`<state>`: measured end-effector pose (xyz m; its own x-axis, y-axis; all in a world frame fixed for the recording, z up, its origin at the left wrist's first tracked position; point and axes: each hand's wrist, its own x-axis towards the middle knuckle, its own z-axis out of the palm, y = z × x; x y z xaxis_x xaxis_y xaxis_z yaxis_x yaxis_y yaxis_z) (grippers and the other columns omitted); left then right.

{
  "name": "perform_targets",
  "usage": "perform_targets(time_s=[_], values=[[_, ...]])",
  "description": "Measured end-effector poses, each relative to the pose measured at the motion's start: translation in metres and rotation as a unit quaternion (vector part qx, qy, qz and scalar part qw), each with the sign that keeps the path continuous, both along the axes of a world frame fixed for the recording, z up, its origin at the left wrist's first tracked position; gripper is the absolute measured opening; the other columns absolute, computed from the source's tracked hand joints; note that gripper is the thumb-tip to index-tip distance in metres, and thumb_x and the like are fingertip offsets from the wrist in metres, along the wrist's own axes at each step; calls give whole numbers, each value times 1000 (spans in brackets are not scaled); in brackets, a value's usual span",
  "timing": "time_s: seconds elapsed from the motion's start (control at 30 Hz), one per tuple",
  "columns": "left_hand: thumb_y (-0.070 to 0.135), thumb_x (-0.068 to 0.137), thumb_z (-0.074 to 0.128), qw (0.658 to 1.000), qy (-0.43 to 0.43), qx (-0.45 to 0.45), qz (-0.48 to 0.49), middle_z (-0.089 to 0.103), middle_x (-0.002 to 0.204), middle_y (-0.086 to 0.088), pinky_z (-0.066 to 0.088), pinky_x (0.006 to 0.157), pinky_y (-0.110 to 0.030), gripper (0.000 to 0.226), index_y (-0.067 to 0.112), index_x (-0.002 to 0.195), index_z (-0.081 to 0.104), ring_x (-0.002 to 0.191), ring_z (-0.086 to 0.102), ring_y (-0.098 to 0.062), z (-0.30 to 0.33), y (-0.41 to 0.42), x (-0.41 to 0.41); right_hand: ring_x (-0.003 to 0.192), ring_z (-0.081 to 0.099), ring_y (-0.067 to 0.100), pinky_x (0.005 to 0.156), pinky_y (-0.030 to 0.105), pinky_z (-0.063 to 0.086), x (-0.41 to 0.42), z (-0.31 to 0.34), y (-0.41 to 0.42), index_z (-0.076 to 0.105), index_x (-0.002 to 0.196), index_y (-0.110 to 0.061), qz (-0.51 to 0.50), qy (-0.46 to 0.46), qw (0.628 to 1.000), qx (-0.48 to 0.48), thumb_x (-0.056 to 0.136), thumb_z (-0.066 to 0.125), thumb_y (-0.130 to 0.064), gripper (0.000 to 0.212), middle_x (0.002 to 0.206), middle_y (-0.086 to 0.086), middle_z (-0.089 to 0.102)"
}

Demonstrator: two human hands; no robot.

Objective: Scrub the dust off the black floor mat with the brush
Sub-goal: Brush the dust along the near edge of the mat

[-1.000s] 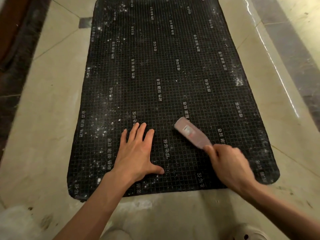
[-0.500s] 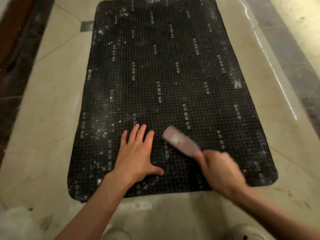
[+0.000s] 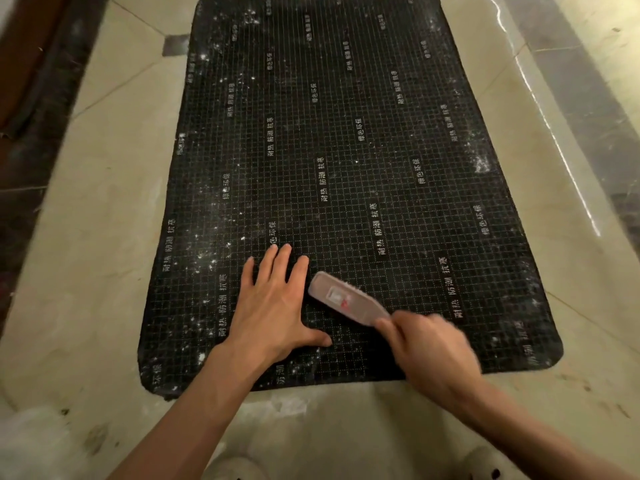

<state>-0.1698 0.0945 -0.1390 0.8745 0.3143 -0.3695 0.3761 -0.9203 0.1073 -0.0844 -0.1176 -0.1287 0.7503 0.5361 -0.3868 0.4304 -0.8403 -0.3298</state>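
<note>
A black floor mat (image 3: 346, 150) with a white grid and printed white characters lies on the pale tiled floor. White dust specks dot its left side and near edge. My left hand (image 3: 273, 303) rests flat on the mat near the front, fingers spread. My right hand (image 3: 429, 348) grips the handle of a pale grey scrub brush (image 3: 343, 297). The brush lies bristles down on the mat, its head almost touching my left index finger.
Beige floor tiles (image 3: 86, 237) surround the mat. A dark stone border (image 3: 31, 109) runs along the left, and a grey strip (image 3: 588, 98) along the right. White footwear tips (image 3: 235, 469) show at the bottom edge. White dust lies on the floor at bottom left.
My right hand has swept the brush leftward across the mat toward my left hand. The left hand has stayed planted in place.
</note>
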Motion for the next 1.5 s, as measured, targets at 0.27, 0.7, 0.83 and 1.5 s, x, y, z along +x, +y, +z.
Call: perform_targets(time_s=[0.27,0.7,0.83,1.5], values=[[88,55,66,1000,7,-2,5,-9,166,-10,-6,122,-54,138,21,157,0,151,-17,-26,0,0,1,45,59,10,41,26,42,39,9,-11,61,71,-19,-50,4,998,28,101,40,-52,49,58,-5,62],[88,55,66,1000,5,-15,12,-11,166,-8,-6,121,-54,139,23,157,-2,151,-17,-25,-2,1,-2,50,56,14,58,40,53,14,1,-7,51,66,-22,-2,-10,1000,29,99,31,-57,52,56,-4,57],[89,55,65,1000,4,-20,12,-12,166,-6,-4,122,-55,138,24,157,-3,151,-17,-25,-4,2,-4,50,56,14,56,39,51,10,-3,-7,53,67,-19,-37,14,998,51,100,33,-53,52,56,-2,57],[83,57,70,999,18,-45,1,-7,164,1,2,123,-50,130,33,157,4,151,-3,-22,4,28,-42,60,63,23,59,39,52,17,0,0,56,74,-19,5,-18,1000,0,98,29,-62,56,65,-2,64]])
